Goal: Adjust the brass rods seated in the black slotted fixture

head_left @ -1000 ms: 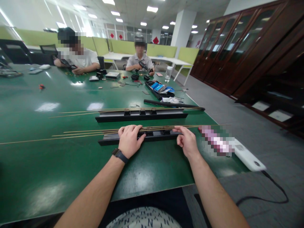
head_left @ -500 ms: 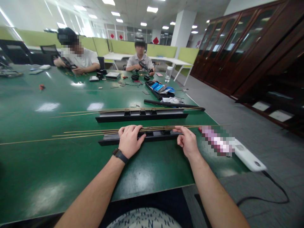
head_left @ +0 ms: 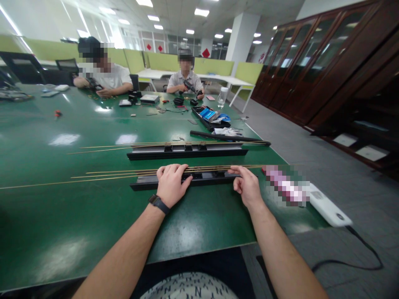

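Near rail [head_left: 213, 181] lies crosswise in front of you on the green counter [head_left: 102, 232], its length square to your reach, so both hands get at it without stretching. Thin golden rods [head_left: 208, 168] run lengthwise along it, their ends jutting well past it on the left; laid like that, presumably, to follow the rail's line. Far rail [head_left: 187, 155], with its own rods across the top, sits parallel just beyond, apart from yours, which likely stops the two sets mixing. Black tube [head_left: 202, 134] and gloves [head_left: 227, 131] lie farther back, beyond the far rail.

Left hand [head_left: 171, 182]: draped over rail and rods, palm down, fingers loosely bent, thumb spread toward the near side. Reads as a steadying hand, weight on the pieces so that they don't roll or slide. Whether your fingertips pinch a rod I can't tell; they're hidden from above.

Right hand [head_left: 247, 187]: turned inward near the rail's right end, index finger stretched along the rods, the others curled in. It looks like a light guiding touch (contact is too fine to be sure of), and whether anything sits between thumb and fingers can't be made out.

White device [head_left: 328, 204] at your right, cable trailing off.
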`<move>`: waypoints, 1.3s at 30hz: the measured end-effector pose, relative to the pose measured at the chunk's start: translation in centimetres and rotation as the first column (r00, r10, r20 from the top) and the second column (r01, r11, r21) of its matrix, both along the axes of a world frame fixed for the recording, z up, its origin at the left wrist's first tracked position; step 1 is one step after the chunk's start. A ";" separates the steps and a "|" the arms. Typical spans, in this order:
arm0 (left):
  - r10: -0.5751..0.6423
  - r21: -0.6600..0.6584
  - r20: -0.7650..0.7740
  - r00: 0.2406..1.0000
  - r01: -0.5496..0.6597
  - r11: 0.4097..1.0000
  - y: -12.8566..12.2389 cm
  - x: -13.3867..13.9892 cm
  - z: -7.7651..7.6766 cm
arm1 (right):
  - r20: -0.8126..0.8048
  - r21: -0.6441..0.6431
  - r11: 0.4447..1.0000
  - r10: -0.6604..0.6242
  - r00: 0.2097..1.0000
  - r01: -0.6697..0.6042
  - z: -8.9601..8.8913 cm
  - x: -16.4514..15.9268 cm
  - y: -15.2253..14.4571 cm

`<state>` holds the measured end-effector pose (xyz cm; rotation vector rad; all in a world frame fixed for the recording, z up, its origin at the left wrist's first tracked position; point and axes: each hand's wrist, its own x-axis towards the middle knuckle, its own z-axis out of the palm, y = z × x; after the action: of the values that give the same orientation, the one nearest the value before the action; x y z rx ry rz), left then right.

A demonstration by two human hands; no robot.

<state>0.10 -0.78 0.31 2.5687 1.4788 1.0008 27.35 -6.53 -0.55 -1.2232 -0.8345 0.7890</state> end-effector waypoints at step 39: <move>0.009 -0.010 -0.014 1.000 -0.009 1.000 0.0 0.0 0.1 | 0.011 -0.013 0.998 0.069 0.998 -0.069 0.3 -0.3 -0.3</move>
<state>0.12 -0.80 0.40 2.5691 1.4963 0.9758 27.10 -6.81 -0.26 -1.2162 -0.8867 0.8447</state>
